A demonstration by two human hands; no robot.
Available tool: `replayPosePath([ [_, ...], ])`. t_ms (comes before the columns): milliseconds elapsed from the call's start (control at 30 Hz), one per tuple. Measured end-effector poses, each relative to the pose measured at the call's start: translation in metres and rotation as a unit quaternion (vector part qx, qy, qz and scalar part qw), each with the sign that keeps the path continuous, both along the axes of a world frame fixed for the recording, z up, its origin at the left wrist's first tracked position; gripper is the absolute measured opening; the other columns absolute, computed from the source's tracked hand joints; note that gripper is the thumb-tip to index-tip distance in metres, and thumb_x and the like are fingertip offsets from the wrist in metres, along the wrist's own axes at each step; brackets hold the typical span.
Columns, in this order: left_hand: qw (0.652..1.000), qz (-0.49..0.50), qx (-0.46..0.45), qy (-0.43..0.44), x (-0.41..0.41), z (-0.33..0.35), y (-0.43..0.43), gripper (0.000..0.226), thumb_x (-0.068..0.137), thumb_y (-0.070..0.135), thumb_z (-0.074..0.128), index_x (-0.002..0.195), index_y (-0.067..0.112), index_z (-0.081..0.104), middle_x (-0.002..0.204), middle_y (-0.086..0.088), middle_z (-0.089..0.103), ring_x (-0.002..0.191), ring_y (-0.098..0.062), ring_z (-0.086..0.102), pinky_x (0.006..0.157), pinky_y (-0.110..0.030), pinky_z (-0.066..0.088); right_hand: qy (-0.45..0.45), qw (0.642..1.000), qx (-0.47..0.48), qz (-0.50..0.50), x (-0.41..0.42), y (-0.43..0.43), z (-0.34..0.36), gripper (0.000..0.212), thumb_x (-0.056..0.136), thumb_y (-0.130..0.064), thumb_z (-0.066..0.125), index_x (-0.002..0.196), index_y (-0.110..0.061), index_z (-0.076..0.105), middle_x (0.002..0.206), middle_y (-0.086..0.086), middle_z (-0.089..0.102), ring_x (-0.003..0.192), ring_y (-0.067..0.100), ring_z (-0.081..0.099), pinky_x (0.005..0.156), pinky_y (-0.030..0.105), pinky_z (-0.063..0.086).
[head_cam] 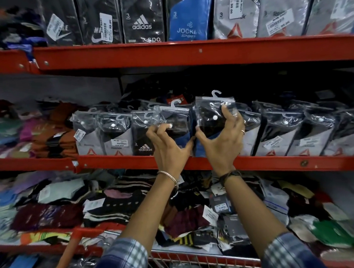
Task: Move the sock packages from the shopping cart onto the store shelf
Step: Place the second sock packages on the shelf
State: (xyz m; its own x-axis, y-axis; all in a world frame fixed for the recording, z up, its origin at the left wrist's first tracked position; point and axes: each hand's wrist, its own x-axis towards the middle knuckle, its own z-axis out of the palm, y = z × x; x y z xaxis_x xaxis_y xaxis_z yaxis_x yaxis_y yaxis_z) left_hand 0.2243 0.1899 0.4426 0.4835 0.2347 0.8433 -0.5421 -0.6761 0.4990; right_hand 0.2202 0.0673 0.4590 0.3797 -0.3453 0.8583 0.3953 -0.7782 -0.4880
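My right hand (pixel 221 140) grips a clear-bagged black and blue sock package (pixel 209 110) with a white hook, held upright at the middle red shelf (pixel 116 161). My left hand (pixel 168 144) holds the neighbouring black and blue sock package (pixel 177 117), which stands on that shelf next to an Adidas pack (pixel 141 135). The two packages stand side by side in a row of upright packs. The shopping cart (pixel 197 258) shows at the bottom, its red rim and wire wall below my forearms.
Upright grey and black sock packs (pixel 293 132) fill the shelf to the right, grey ones (pixel 95 135) to the left. Folded coloured socks (pixel 50 139) lie far left. The top shelf (pixel 188 52) carries large packs. Loose socks (pixel 134 206) pile on the lower shelf.
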Motion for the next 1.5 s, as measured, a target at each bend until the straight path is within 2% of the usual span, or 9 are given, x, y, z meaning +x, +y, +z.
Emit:
replayPosePath([
  [167,1.000,0.000,0.007,0.011,0.006,-0.004,-0.004,0.074,0.063,0.034,0.084,0.109,0.018,0.028,0.119,-0.021,0.034,0.100,-0.025,0.045,0.052,-0.025,0.050,-0.016,0.999,0.025,-0.013,0.013,-0.009,-0.008,0.071,0.075,-0.052,0.069,0.130,-0.022,0.035,0.133,0.024,0.046,0.126,0.032,0.035,0.080,0.041,0.051],
  [300,0.999,-0.012,0.022,0.034,0.019,-0.011,-0.006,0.068,0.070,0.033,0.079,0.114,0.020,0.030,0.124,-0.023,0.032,0.105,-0.030,0.047,0.054,-0.031,0.054,0.028,0.999,-0.030,-0.008,0.028,-0.014,-0.027,0.074,0.075,-0.064,0.058,0.132,-0.025,0.030,0.137,0.021,0.036,0.123,0.037,0.041,0.069,0.044,0.057],
  [400,0.995,-0.015,0.077,0.064,0.027,-0.030,-0.001,0.058,0.085,0.025,0.065,0.131,0.025,0.028,0.135,-0.020,0.019,0.112,-0.037,0.048,0.061,-0.040,0.058,0.077,0.992,-0.095,-0.004,0.035,-0.018,-0.044,0.069,0.081,-0.052,0.059,0.137,-0.024,0.031,0.141,0.011,0.016,0.116,0.044,0.047,0.071,0.049,0.058],
  [500,0.988,0.016,0.132,0.080,0.029,-0.048,0.008,0.069,0.090,0.016,0.057,0.145,0.026,0.015,0.147,-0.015,0.006,0.129,-0.037,0.034,0.076,-0.043,0.058,0.095,0.981,-0.161,-0.060,0.040,-0.022,-0.067,0.066,0.084,-0.025,0.069,0.140,-0.017,0.036,0.146,0.015,0.010,0.125,0.039,0.034,0.092,0.052,0.050],
  [600,0.975,0.037,0.218,0.037,0.035,-0.063,0.014,0.070,0.093,0.018,0.051,0.148,0.016,0.008,0.153,-0.010,-0.010,0.142,-0.029,-0.004,0.109,-0.048,0.025,0.094,0.972,-0.211,-0.047,0.042,-0.027,-0.087,0.067,0.086,-0.012,0.067,0.142,-0.016,0.031,0.150,0.014,0.013,0.133,0.033,0.025,0.100,0.050,0.042],
  [733,0.933,0.011,0.353,0.074,0.046,-0.074,0.018,0.063,0.098,0.040,0.024,0.147,0.018,-0.008,0.153,-0.004,-0.027,0.142,-0.022,-0.013,0.112,-0.046,0.009,0.121,0.941,-0.315,-0.012,0.043,-0.029,-0.092,0.055,0.094,-0.016,0.048,0.145,-0.017,0.027,0.155,0.011,0.016,0.142,0.029,0.014,0.107,0.050,0.036],
  [967,0.908,0.025,0.393,0.143,0.060,-0.076,0.018,0.062,0.094,0.057,0.004,0.147,0.027,-0.009,0.152,-0.005,-0.029,0.141,-0.027,-0.018,0.111,-0.046,0.003,0.174,0.930,-0.324,0.011,0.048,-0.030,-0.090,0.051,0.097,-0.032,0.031,0.146,-0.016,0.025,0.156,0.006,0.019,0.143,0.027,0.008,0.113,0.046,0.020],
  [1300,0.938,0.031,0.330,0.100,0.030,-0.071,-0.006,0.061,0.096,0.045,0.031,0.147,0.014,0.017,0.156,-0.009,-0.003,0.143,-0.030,-0.004,0.116,-0.049,0.009,0.175,0.932,-0.297,0.110,0.008,-0.060,-0.072,0.040,0.096,-0.038,0.039,0.123,-0.013,0.055,0.138,0.007,0.051,0.131,0.026,0.042,0.106,0.048,0.037],
  [1500,0.927,-0.023,0.374,0.020,0.009,-0.058,-0.075,0.060,0.097,0.040,0.035,0.147,0.015,0.013,0.157,0.000,-0.012,0.144,-0.026,0.000,0.117,-0.044,0.003,0.109,0.963,-0.247,0.001,-0.017,-0.147,-0.084,0.046,0.095,-0.036,0.037,0.136,-0.014,0.041,0.150,0.004,0.033,0.140,0.020,0.024,0.116,0.039,0.012],
])
